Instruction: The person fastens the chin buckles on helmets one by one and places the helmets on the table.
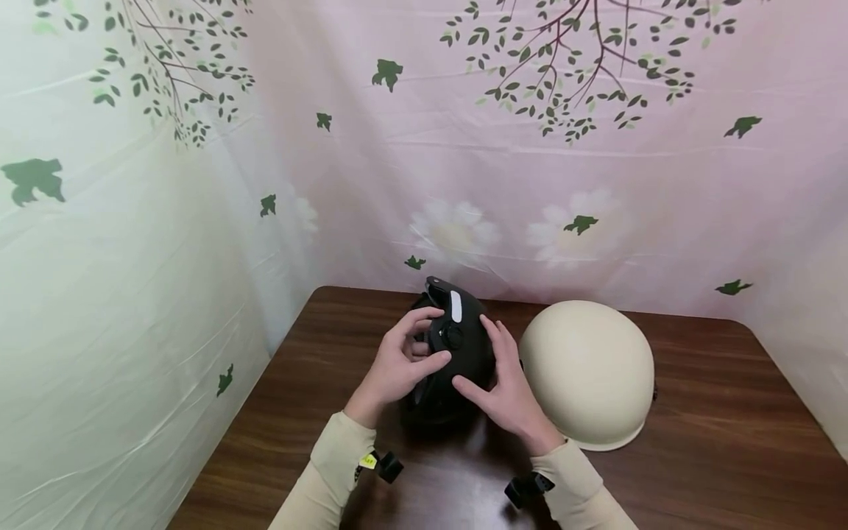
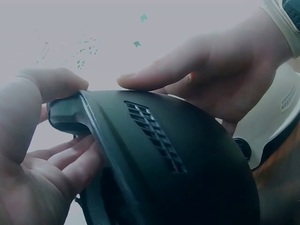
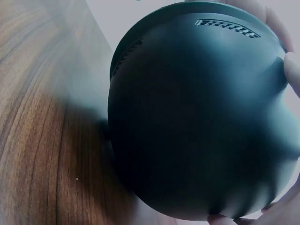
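Left hand (image 1: 392,370) pinching, right hand (image 1: 511,394) cupping: the tilted black helmet (image 1: 473,350) could roll.
Held over the bench (image 1: 722,427), its smooth curve might slide if either grip slackens, knocking the cream helmet (image 1: 586,372) just to its right.

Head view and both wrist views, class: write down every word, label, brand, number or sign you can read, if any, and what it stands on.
Nothing can be read in any view.
Yellow tag by the left sleeve: any marks are too small to read.
White strip on the black helmet: no lettering can be made out.
Cream helmet: none visible.
Cloth: printed plants, no words.
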A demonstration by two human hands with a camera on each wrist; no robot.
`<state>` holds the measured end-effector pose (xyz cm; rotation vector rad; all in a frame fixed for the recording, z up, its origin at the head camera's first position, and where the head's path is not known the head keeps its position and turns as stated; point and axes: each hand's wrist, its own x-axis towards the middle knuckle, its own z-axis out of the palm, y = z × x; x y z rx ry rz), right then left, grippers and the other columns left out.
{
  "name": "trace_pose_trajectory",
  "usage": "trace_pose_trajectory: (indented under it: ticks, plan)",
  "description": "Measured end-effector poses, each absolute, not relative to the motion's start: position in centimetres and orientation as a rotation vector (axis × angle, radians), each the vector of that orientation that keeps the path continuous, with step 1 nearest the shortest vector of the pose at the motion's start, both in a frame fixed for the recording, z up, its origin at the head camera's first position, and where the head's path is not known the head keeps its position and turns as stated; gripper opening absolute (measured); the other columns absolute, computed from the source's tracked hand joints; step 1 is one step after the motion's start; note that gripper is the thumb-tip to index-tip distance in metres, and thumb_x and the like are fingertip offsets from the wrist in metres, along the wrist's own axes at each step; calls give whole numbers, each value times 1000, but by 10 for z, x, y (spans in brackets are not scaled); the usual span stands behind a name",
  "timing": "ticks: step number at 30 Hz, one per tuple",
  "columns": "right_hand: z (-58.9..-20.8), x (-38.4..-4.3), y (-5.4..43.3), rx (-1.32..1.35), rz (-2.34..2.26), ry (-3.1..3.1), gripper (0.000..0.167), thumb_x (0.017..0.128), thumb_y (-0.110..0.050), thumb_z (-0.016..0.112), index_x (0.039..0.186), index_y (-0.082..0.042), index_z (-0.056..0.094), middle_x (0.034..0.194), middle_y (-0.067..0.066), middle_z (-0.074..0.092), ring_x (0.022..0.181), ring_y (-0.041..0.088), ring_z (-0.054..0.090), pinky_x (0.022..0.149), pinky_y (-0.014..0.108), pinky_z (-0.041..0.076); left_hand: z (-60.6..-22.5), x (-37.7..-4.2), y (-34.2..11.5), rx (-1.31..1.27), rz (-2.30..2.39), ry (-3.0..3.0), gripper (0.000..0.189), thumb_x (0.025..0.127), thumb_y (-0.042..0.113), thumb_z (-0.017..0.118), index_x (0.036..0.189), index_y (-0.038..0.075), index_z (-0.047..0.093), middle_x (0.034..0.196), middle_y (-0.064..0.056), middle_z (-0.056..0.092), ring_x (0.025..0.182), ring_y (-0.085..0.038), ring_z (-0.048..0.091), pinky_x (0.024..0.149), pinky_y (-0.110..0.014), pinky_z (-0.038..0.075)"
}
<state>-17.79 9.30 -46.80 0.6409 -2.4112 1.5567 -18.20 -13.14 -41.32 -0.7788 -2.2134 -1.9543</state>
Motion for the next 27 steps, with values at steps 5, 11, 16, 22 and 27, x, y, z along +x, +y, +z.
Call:
trace_pose_trajectory:
  ticks: [5,11,16,22,27]
  plan:
    - [-465,-176,93,634,1528,-2439,101,89,-38,83,168,-36,19,173,16,10,159,43,12,114,76,26,-420,-186,-137,-802,-1994,-2101,58,93,-6,73,146,7,54,126,-25,62,93,-31,78,84,-38,63]
    - [-465,-178,94,657,1584,-2420,102,90,-35,83,168,-34,18,173,17,8,158,43,15,113,69,38,-426,-189,-144,-755,-2123,-1958,57,94,-2,73,147,2,51,120,-19,65,92,-23,77,83,-34,63]
    - [-465,-180,93,688,1642,-2403,104,91,-32,83,169,-33,14,173,12,10,156,37,22,111,64,42,-430,-191,-150,-730,-2220,-1830,62,95,6,75,148,-4,44,123,-12,68,97,-21,75,84,-33,62]
    - [-468,-182,93,726,1741,-2364,105,93,-25,82,169,-30,10,170,12,16,149,33,37,114,61,41,-439,-192,-156,-755,-2285,-1690,58,96,1,70,148,-1,46,131,-11,64,104,-18,73,84,-30,62]
    - [-470,-184,93,736,1791,-2340,104,95,-21,79,170,-26,8,168,14,19,142,37,47,109,63,44,-442,-191,-161,-736,-2397,-1604,56,96,-3,64,149,4,46,137,-11,56,114,-19,68,91,-34,61]
